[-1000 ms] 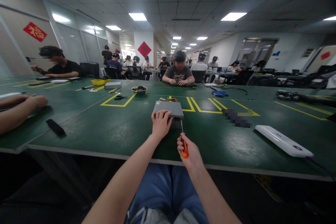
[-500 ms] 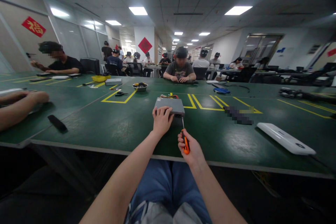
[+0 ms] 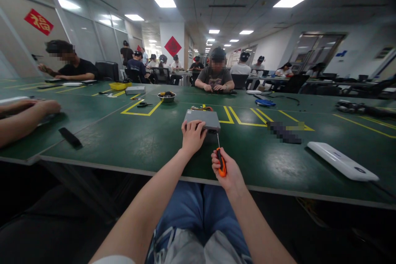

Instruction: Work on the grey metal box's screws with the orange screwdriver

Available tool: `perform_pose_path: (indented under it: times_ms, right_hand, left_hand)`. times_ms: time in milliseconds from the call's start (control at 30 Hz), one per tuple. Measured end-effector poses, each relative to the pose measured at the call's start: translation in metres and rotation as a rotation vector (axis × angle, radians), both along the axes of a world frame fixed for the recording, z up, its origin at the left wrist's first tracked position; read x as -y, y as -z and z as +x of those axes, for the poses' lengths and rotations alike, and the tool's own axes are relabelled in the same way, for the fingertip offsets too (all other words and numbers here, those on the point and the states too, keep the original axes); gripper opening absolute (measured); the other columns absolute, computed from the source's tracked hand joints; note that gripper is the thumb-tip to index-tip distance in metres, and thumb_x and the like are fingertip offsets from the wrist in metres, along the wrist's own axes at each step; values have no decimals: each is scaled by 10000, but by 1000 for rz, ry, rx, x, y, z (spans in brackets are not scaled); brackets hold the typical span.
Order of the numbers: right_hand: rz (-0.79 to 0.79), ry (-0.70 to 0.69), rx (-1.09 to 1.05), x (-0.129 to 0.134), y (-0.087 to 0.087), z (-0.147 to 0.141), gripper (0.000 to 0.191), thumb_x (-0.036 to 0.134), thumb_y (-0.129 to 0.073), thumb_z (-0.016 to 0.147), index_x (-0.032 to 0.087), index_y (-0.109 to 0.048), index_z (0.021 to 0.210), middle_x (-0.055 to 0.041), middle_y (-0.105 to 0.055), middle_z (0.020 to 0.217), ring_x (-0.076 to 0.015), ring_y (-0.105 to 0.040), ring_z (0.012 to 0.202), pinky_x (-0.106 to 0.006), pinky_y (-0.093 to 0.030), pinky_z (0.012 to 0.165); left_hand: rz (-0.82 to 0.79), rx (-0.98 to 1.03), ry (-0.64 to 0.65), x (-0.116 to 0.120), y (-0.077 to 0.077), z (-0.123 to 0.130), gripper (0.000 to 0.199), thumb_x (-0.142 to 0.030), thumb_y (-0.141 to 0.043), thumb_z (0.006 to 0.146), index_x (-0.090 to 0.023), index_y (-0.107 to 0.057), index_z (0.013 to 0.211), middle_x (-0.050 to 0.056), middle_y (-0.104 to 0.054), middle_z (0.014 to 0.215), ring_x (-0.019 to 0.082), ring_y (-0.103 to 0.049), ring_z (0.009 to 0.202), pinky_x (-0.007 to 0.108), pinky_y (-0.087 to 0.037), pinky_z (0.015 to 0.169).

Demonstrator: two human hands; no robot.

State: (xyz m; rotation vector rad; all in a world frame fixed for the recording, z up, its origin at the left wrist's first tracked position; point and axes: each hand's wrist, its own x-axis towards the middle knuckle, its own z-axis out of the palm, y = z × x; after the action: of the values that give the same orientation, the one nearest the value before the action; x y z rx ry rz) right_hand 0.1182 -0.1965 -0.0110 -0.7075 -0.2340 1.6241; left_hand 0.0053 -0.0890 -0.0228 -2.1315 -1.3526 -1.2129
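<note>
A grey metal box (image 3: 202, 119), which looks like a computer power supply, lies on the green table (image 3: 148, 140), with coloured wires (image 3: 202, 108) at its far side. My left hand (image 3: 193, 135) grips its near left edge, fingers over the top and the thumb at the front near a black socket. In my right hand (image 3: 227, 168) is a screwdriver (image 3: 221, 163) with an orange and black handle, the fingers wrapped round it. Its thin shaft points away from me, the tip at the box's near right corner. Whether the tip sits in a screw is too small to tell.
A metal bowl (image 3: 166, 97) of dark parts stands beyond the box on the left. To the right lie a white oblong device (image 3: 342, 161) with a cable and a dark pouch (image 3: 284, 133). A black strip (image 3: 70, 137) and another person's arms (image 3: 29, 121) are at left.
The view has shifted slightly, so the scene sits a little differently in the picture. Both hands keep their holds on the box and the screwdriver, whose tip stays by the same corner.
</note>
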Motion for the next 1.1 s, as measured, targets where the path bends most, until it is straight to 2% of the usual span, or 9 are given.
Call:
perform_pose_path:
  times_ms: [100, 200, 333, 467, 700, 833, 1100]
  right_hand:
    - [4, -26, 0, 1, -1, -1, 314, 244, -339, 943, 97, -569, 787, 8, -476, 569, -18, -387, 368, -86, -317, 290]
    - [5, 5, 6, 0, 0, -2, 277, 242, -382, 930, 104, -560, 769, 13, -480, 574, -9, -355, 353, -86, -285, 274]
    - [5, 61, 20, 0, 2, -5, 220, 166, -431, 905, 121, -526, 712, 16, -493, 581, -12, -411, 393, -70, -301, 296]
    - [3, 37, 26, 0, 2, -4, 293, 220, -357, 941, 94, -560, 771, 9, -485, 564, -23, -430, 404, -78, -340, 314]
    - [12, 66, 38, -2, 4, -4, 214, 179, -434, 906, 122, -526, 722, 20, -489, 573, -12, -395, 381, -70, -287, 288]
    - [43, 18, 37, 0, 5, -2, 270, 241, -393, 928, 112, -547, 747, 28, -463, 556, -11, -365, 371, -72, -297, 297]
    - [63, -64, 122, 4, 4, -8, 247, 265, -476, 886, 96, -570, 733, 13, -488, 531, -23, -378, 342, -97, -276, 278]
  left_hand:
    - [2, -1, 1, 0, 0, 0, 269, -322, -470, 869, -258, -544, 1119, 56, -570, 1145, 216, -484, 1088, 451, -182, 1066]
    - [4, 1, -2, 1, 0, -1, 267, -322, -470, 868, -258, -546, 1116, 59, -571, 1140, 219, -486, 1085, 451, -194, 1061]
    - [4, 4, 1, 0, 0, -1, 265, -327, -469, 869, -260, -548, 1113, 55, -573, 1139, 217, -484, 1083, 449, -194, 1062]
    - [2, 6, -1, -1, 1, 0, 269, -320, -473, 866, -264, -545, 1119, 52, -572, 1141, 218, -483, 1083, 449, -187, 1069]
    - [2, -2, -2, -1, 1, -1, 265, -320, -467, 869, -267, -544, 1117, 56, -568, 1146, 218, -484, 1091, 451, -189, 1068]
    - [0, -5, -8, -2, 2, -1, 267, -324, -470, 867, -269, -543, 1119, 51, -568, 1144, 217, -484, 1092, 448, -196, 1065]
    - [-6, 1, -1, -1, 1, -1, 267, -322, -471, 867, -273, -547, 1118, 52, -569, 1143, 218, -484, 1094, 444, -212, 1057]
